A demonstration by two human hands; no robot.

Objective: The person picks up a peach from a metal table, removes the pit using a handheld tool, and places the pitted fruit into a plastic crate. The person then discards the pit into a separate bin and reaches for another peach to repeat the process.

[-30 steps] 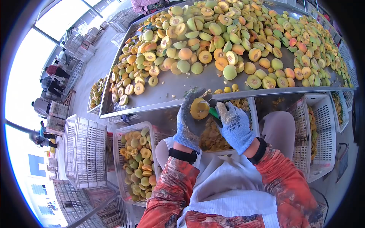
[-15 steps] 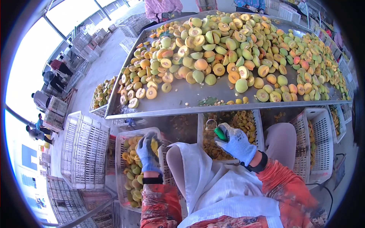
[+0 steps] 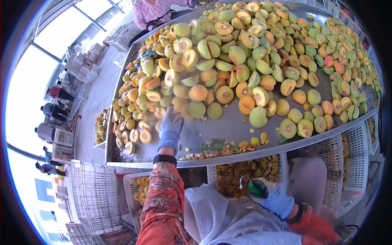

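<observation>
My left hand (image 3: 170,128), in a blue-grey knit glove, stretches over the metal table (image 3: 192,134) with thumb and fingers apart. Its fingertips reach the near edge of a heap of halved, stone-type fruit that look like apricots or peaches (image 3: 198,93); whether they touch one is blurred. Low on the right, my right hand (image 3: 275,200), gloved too, is closed round a green-handled tool (image 3: 257,188) with a curved metal loop at its end. The tool hangs above a crate of fruit pieces (image 3: 232,181) below the table's front edge.
Loose stones and leaves (image 3: 212,145) lie along the table's raised front rim. A crate of halves (image 3: 130,192) stands by my left knee, beside stacked white crates (image 3: 96,196). More crates (image 3: 355,171) stand at right. A person in pink (image 3: 151,14) is across the table.
My left hand has gone from the crate at lower left, where it had a yellow fruit piece, up to the table's heap. My right hand keeps the tool, lower and further right in view.
</observation>
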